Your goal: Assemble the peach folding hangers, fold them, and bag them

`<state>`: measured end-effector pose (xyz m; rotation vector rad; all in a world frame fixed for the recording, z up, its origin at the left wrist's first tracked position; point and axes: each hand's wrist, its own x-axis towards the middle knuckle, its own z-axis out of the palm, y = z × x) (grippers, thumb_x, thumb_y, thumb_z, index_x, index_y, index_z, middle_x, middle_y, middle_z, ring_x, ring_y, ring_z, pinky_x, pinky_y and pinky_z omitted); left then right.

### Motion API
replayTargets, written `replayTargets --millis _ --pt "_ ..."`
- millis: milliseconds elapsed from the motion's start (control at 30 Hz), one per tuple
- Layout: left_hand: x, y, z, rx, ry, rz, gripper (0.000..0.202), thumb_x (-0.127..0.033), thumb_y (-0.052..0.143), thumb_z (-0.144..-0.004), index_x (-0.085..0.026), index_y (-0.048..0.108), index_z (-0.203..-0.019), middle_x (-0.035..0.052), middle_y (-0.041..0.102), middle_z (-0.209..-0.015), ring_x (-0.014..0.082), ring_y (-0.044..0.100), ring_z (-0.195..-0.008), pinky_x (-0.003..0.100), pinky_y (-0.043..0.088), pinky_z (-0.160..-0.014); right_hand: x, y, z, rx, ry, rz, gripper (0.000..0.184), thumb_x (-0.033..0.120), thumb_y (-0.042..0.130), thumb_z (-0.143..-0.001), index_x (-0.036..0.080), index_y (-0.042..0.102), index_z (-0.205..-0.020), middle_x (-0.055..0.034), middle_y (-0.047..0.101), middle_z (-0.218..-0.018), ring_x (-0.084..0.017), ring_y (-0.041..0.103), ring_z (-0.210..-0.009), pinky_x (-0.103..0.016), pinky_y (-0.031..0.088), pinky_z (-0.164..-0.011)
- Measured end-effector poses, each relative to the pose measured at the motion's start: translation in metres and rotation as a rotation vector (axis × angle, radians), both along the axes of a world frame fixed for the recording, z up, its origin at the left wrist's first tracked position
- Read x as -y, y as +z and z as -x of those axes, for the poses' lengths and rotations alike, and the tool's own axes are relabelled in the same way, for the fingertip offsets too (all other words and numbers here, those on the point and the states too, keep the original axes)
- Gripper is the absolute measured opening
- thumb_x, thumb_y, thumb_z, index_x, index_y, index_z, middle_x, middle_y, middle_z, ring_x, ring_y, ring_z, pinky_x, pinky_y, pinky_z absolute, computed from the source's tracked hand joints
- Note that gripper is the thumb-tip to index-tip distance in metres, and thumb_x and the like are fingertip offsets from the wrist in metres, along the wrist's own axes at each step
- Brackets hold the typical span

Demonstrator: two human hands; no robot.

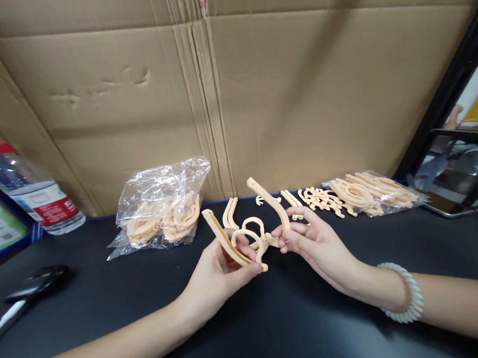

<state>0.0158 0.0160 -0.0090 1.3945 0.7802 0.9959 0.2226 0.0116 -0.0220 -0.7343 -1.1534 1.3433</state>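
Observation:
My left hand (pixel 218 270) is closed on a curved, cream plastic hanger arm (pixel 224 238), its thumb near the lower end. A cream hook-shaped piece (pixel 249 234) rises beside that end, close to the left fingertips. Pinched in my right hand (pixel 321 244) is another curved hanger arm (pixel 270 199), tilted up to the left. More cream pieces show between the two hands; fingers partly hide how they join. Behind lie a pair of curved arms (pixel 230 213), a few slim pieces (pixel 291 198) and a pile of small hooked pieces (pixel 324 199).
A clear bag (pixel 162 207) of cream parts lies at the back left, another bag (pixel 374 190) at the back right. On the left are a red-capped bottle (pixel 37 189) and a black mouse-like object (pixel 38 282). A cardboard wall (pixel 339 83) closes off the rear.

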Motion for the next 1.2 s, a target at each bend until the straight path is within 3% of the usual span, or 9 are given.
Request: replayTargets --millis 167,300,400,500,600,733,1033,1200 --pt "-0.0003 0.0023 0.0013 -0.098 -0.06 -0.078 0.018 -0.022 0.077 -0.073 -0.015 0.061 -0.076 -0.0021 0.061 -0.075 0.0111 0.057 -0.07 0.023 0.045 -0.068 0.0042 0.0021 0.0017 0.007 0.104 0.034 0.022 0.033 0.071 -0.084 0.021 0.056 -0.095 -0.0023 0.068 -0.097 -0.016 0.071 -0.088 -0.03 0.057 -0.08" --pt "-0.0007 0.0021 0.0029 -0.142 -0.038 -0.135 0.012 -0.025 0.074 -0.075 -0.016 0.066 -0.076 -0.001 0.062 -0.075 0.0124 0.055 -0.07 0.024 0.044 -0.067 0.0068 0.0014 0.003 0.036 0.132 0.012 0.021 0.035 0.069 -0.086 0.022 0.055 -0.094 -0.0007 0.068 -0.097 -0.016 0.071 -0.091 -0.031 0.057 -0.081" --pt "-0.0018 0.002 0.0042 -0.196 -0.03 -0.15 0.011 -0.026 0.073 -0.076 -0.017 0.068 -0.081 0.0001 0.065 -0.076 0.015 0.058 -0.073 0.026 0.045 -0.069 0.0067 0.0004 0.003 0.104 0.134 0.019 0.022 0.037 0.069 -0.085 0.021 0.056 -0.094 -0.0015 0.068 -0.091 -0.015 0.068 -0.087 -0.029 0.055 -0.077" --pt "-0.0024 0.002 0.0053 -0.229 -0.03 -0.164 0.011 -0.027 0.073 -0.078 -0.018 0.069 -0.083 0.0005 0.066 -0.076 0.0158 0.059 -0.073 0.026 0.045 -0.068 0.0063 0.0005 0.0022 0.199 0.096 -0.056 0.02 0.033 0.073 -0.081 0.019 0.061 -0.089 0.0016 0.063 -0.081 -0.01 0.06 -0.074 -0.023 0.049 -0.071" --pt "-0.0016 0.0017 0.0051 -0.219 -0.022 -0.175 0.012 -0.029 0.072 -0.078 -0.017 0.069 -0.081 0.0013 0.066 -0.078 0.0162 0.06 -0.074 0.026 0.046 -0.069 0.0064 0.0021 0.0013 0.266 0.094 -0.111 0.016 0.029 0.074 -0.081 0.019 0.063 -0.085 0.0023 0.061 -0.079 -0.009 0.055 -0.074 -0.022 0.045 -0.072" --pt "-0.0003 0.0015 0.0028 -0.169 -0.017 -0.178 0.014 -0.027 0.074 -0.076 -0.016 0.066 -0.074 0.0005 0.065 -0.075 0.0149 0.059 -0.072 0.026 0.046 -0.07 0.0056 0.0025 0.0014 0.267 0.119 -0.114 0.017 0.03 0.073 -0.082 0.019 0.06 -0.083 0.0013 0.062 -0.082 -0.01 0.055 -0.074 -0.024 0.046 -0.07" --pt "-0.0003 0.0013 0.0049 -0.175 -0.085 -0.187 0.007 -0.023 0.073 -0.077 -0.017 0.071 -0.08 0.0024 0.068 -0.084 0.0192 0.065 -0.084 0.032 0.05 -0.081 0.0042 0.0016 0.0039 0.189 0.248 -0.091 0.016 0.027 0.069 -0.086 0.02 0.056 -0.091 -0.0013 0.071 -0.087 -0.011 0.064 -0.083 -0.024 0.048 -0.075" --pt "-0.002 -0.0004 0.0069 -0.216 -0.089 -0.255 0.007 -0.024 0.071 -0.08 -0.017 0.072 -0.082 0.0037 0.067 -0.085 0.0198 0.064 -0.084 0.032 0.049 -0.081 0.0033 0.0015 0.0035 0.218 0.205 -0.13 0.014 0.025 0.071 -0.083 0.02 0.059 -0.087 -0.0008 0.068 -0.092 -0.011 0.061 -0.083 -0.022 0.047 -0.07"
